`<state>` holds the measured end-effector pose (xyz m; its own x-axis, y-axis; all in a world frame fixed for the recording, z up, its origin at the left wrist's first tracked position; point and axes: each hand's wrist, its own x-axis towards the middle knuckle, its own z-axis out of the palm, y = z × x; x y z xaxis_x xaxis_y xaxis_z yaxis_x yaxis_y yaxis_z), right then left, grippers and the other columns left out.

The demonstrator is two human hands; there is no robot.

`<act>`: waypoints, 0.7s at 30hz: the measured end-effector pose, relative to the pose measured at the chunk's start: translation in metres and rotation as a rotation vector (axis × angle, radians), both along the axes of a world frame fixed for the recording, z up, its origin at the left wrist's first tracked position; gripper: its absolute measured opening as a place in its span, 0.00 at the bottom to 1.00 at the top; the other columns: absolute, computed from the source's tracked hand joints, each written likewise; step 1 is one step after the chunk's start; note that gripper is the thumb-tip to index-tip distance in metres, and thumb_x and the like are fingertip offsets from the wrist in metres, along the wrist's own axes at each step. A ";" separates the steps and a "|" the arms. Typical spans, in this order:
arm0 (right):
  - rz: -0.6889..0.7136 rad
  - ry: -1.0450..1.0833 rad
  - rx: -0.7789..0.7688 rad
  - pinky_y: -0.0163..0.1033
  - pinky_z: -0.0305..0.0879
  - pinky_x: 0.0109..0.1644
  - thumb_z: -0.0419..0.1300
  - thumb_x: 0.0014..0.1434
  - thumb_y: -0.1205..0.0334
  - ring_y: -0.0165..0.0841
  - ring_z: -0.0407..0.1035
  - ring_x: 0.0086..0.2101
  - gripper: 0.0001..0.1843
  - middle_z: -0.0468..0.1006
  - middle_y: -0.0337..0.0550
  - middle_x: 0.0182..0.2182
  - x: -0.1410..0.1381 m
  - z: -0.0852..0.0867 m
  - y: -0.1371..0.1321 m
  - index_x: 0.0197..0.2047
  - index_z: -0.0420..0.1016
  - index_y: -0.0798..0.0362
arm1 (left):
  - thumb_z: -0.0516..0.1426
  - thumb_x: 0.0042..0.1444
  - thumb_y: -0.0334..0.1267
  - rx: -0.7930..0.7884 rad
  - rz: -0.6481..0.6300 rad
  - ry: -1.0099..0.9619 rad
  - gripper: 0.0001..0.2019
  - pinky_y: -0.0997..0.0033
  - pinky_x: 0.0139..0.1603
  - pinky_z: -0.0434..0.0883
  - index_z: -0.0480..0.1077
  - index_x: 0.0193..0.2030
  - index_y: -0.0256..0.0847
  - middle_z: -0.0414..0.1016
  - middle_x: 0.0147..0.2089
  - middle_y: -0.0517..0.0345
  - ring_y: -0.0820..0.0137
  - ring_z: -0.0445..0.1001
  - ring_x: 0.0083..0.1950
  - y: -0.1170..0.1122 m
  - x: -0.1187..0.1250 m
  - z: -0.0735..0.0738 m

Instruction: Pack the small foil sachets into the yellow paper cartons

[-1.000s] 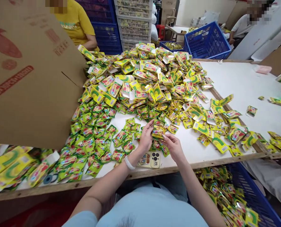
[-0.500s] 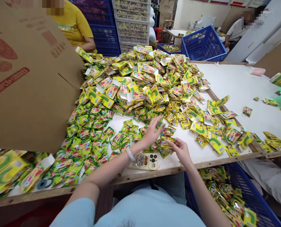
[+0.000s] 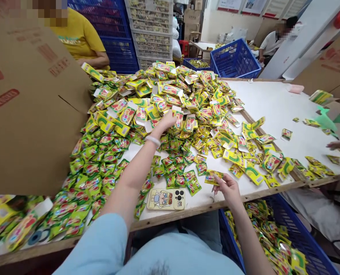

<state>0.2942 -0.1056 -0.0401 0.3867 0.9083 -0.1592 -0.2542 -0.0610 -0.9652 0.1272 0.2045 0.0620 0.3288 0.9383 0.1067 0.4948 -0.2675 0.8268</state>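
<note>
A big heap of yellow-green flat cartons (image 3: 170, 91) and small sachets (image 3: 101, 168) covers the white table (image 3: 273, 103). My left hand (image 3: 165, 123) is stretched far forward into the heap, its fingers closing around a flat carton (image 3: 178, 114). My right hand (image 3: 229, 187) rests near the table's front edge, pinched on a small stack of sachets (image 3: 214, 176). A phone (image 3: 166, 199) in a cartoon case lies flat by the front edge between my arms.
A large cardboard box (image 3: 29, 114) stands at the left. A blue crate (image 3: 284, 236) of sachets sits below the table at the right. A person in yellow (image 3: 78, 38) sits across; another person's hand (image 3: 337, 145) shows at the right edge. Blue and white crates (image 3: 232, 57) stand behind.
My left hand has left the sachets and reached forward into the carton heap. My right hand stayed near the front edge with the sachets. The view has tilted forward.
</note>
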 end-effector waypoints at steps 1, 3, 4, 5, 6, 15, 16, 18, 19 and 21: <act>0.011 0.028 0.006 0.32 0.68 0.17 0.72 0.48 0.47 0.26 0.69 0.18 0.19 0.74 0.34 0.24 -0.002 0.002 0.004 0.30 0.73 0.53 | 0.55 0.56 0.34 -0.038 -0.003 -0.067 0.14 0.59 0.56 0.70 0.69 0.49 0.35 0.78 0.46 0.47 0.59 0.74 0.53 -0.016 -0.011 -0.007; 0.048 0.110 0.027 0.32 0.67 0.16 0.72 0.48 0.47 0.25 0.68 0.17 0.20 0.74 0.34 0.24 -0.010 0.007 0.014 0.29 0.70 0.52 | 0.53 0.57 0.37 -0.275 -0.003 -0.353 0.14 0.60 0.51 0.73 0.69 0.49 0.36 0.79 0.44 0.50 0.62 0.77 0.46 -0.058 -0.030 -0.023; 0.073 0.161 0.042 0.31 0.67 0.16 0.72 0.48 0.48 0.25 0.67 0.17 0.20 0.74 0.34 0.24 -0.016 0.011 0.019 0.29 0.69 0.52 | 0.56 0.55 0.39 -0.500 -0.018 -0.557 0.14 0.60 0.49 0.74 0.69 0.47 0.37 0.79 0.42 0.50 0.63 0.77 0.43 -0.082 -0.037 -0.031; 0.097 0.212 0.058 0.31 0.66 0.16 0.73 0.48 0.49 0.25 0.67 0.17 0.20 0.75 0.34 0.25 -0.023 0.015 0.025 0.30 0.69 0.51 | 0.58 0.54 0.41 -0.686 -0.051 -0.717 0.14 0.59 0.49 0.74 0.70 0.46 0.38 0.79 0.42 0.50 0.62 0.78 0.42 -0.106 -0.044 -0.038; 0.112 0.258 0.077 0.30 0.66 0.16 0.73 0.47 0.50 0.24 0.67 0.17 0.19 0.76 0.34 0.26 -0.029 0.020 0.029 0.30 0.69 0.51 | 0.58 0.54 0.45 -0.751 -0.073 -0.752 0.15 0.58 0.49 0.74 0.70 0.45 0.38 0.80 0.41 0.49 0.62 0.78 0.41 -0.129 -0.049 -0.045; 0.162 0.037 0.214 0.32 0.63 0.15 0.70 0.51 0.48 0.25 0.65 0.17 0.16 0.75 0.35 0.26 -0.043 0.073 0.050 0.32 0.73 0.49 | 0.62 0.50 0.50 -0.911 -0.327 -0.783 0.19 0.60 0.40 0.76 0.70 0.42 0.38 0.78 0.34 0.51 0.61 0.78 0.36 -0.231 -0.063 -0.062; 0.199 -0.021 0.218 0.32 0.62 0.15 0.70 0.51 0.48 0.25 0.64 0.17 0.15 0.75 0.35 0.27 -0.044 0.076 0.050 0.33 0.74 0.49 | 0.65 0.47 0.47 -0.864 -0.329 -0.753 0.20 0.63 0.37 0.75 0.69 0.44 0.39 0.78 0.34 0.54 0.64 0.78 0.34 -0.234 -0.062 -0.059; 0.293 -0.175 0.233 0.32 0.61 0.15 0.68 0.54 0.50 0.25 0.64 0.18 0.12 0.74 0.38 0.31 -0.046 0.081 0.051 0.35 0.77 0.49 | 0.69 0.43 0.43 -0.779 -0.336 -0.704 0.29 0.67 0.34 0.74 0.63 0.50 0.42 0.76 0.33 0.60 0.69 0.76 0.30 -0.238 -0.061 -0.053; 0.353 -0.268 0.240 0.32 0.62 0.17 0.67 0.56 0.52 0.25 0.64 0.19 0.11 0.73 0.39 0.33 -0.046 0.084 0.050 0.36 0.78 0.49 | 0.70 0.43 0.43 -0.751 -0.348 -0.674 0.33 0.68 0.33 0.74 0.59 0.53 0.43 0.75 0.34 0.61 0.70 0.75 0.29 -0.239 -0.061 -0.049; 0.490 -0.476 0.255 0.32 0.65 0.22 0.64 0.59 0.55 0.27 0.67 0.25 0.08 0.72 0.42 0.34 -0.045 0.091 0.045 0.37 0.80 0.49 | 0.69 0.46 0.43 -0.727 -0.386 -0.597 0.36 0.69 0.31 0.73 0.53 0.57 0.45 0.73 0.36 0.62 0.72 0.75 0.28 -0.240 -0.062 -0.044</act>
<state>0.2494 -0.0602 0.0505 -0.0991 0.9814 0.1646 0.1956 0.1814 -0.9638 0.0650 -0.0358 0.0180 0.7026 0.6825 -0.2014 -0.0657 0.3440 0.9367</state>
